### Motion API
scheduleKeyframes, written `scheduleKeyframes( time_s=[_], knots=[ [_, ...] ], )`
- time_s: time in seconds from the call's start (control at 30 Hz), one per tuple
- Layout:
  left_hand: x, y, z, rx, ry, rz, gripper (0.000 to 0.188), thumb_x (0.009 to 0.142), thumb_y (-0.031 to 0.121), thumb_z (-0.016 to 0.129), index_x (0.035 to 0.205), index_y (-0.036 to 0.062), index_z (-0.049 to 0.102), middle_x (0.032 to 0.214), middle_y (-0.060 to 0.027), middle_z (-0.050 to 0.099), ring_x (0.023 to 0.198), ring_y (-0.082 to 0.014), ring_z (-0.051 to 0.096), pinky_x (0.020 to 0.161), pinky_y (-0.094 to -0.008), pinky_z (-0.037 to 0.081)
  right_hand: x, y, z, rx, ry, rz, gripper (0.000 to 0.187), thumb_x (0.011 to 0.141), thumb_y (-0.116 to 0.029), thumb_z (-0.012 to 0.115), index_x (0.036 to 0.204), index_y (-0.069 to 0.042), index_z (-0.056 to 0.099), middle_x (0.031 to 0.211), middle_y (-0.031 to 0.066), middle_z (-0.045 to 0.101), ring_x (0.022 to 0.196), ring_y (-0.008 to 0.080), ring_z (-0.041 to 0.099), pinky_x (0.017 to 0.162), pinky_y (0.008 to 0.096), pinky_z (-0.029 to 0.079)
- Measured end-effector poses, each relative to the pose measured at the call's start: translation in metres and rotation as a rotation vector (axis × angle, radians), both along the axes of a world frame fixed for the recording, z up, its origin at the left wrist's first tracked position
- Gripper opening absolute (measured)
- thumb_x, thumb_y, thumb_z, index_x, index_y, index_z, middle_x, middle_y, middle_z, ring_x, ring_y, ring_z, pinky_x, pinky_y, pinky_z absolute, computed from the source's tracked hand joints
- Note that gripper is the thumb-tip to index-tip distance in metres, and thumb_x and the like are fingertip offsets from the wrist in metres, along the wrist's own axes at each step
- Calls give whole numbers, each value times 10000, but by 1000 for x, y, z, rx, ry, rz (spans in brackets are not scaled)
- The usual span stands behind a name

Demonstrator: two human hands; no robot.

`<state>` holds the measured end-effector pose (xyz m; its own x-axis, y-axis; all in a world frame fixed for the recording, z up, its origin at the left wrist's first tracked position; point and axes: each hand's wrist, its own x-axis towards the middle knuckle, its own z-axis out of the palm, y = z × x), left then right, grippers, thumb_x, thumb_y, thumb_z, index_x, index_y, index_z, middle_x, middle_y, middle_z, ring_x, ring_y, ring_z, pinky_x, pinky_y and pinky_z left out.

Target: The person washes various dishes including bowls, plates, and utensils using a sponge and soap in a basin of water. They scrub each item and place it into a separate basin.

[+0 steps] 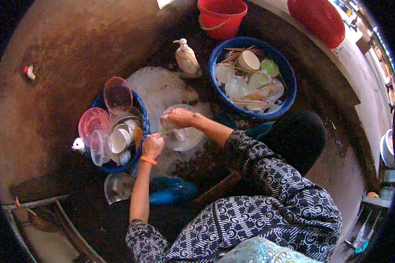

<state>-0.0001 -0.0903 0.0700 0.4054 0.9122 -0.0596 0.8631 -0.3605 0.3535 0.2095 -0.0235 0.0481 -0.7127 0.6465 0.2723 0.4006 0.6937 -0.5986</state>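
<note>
My left hand [153, 146], with an orange band on the wrist, is closed at the right side of a blue basin of dishes. Just above and to the right, my right hand [178, 118] is closed and wet with suds. Between the two hands shows a small pale-green thing [164, 130]; its kind and which fingers hold it are hidden. Beneath and beside my right hand sits a clear round bowl [184, 138] on the foamy floor. The blue basin [145, 115] at left holds white bowls [120, 140], a pink plastic bowl [95, 125] and clear plastic ware.
A second blue basin [293, 94] at the far right holds cups, clear bowls and chopsticks in water. Behind the suds stands a pump bottle [187, 59]; a red bucket [222, 19] is farther back. A clear bowl [119, 188] lies near my left forearm. A tap [29, 72] is at far left.
</note>
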Motion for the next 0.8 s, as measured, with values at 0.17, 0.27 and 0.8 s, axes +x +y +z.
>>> scheduleKeyframes(
  time_s=[0.17, 0.27, 0.8],
  knots=[
    [8, 0, -11, -82, -234, 123, 318, 876, 291, 536, 761, 18, 655, 708, -208, 633, 663, -394, 612, 596, -472, 474, 25, -1, 4, -274, 219, -447, 406, 746, -242, 710, 1117, -117, 606, 1008, 147, 666, 941, 342, 638, 823, 424, 511],
    [20, 2, -10, -24, -404, 121, 354, 896, 313, 533, 756, 11, 650, 682, -201, 624, 629, -376, 607, 575, -458, 457, 15, -11, 3, -323, 329, -689, 421, 834, -392, 612, 1125, -88, 616, 880, 135, 691, 815, 311, 668, 746, 408, 522],
    [31, 5, -19, -39, -530, 221, 435, 959, 327, 432, 782, -29, 607, 666, -215, 601, 592, -400, 568, 588, -485, 455, -30, -5, 30, -265, 486, -778, 323, 940, -332, 499, 1119, -65, 534, 882, 176, 655, 816, 295, 655, 722, 402, 510]
  ],
)
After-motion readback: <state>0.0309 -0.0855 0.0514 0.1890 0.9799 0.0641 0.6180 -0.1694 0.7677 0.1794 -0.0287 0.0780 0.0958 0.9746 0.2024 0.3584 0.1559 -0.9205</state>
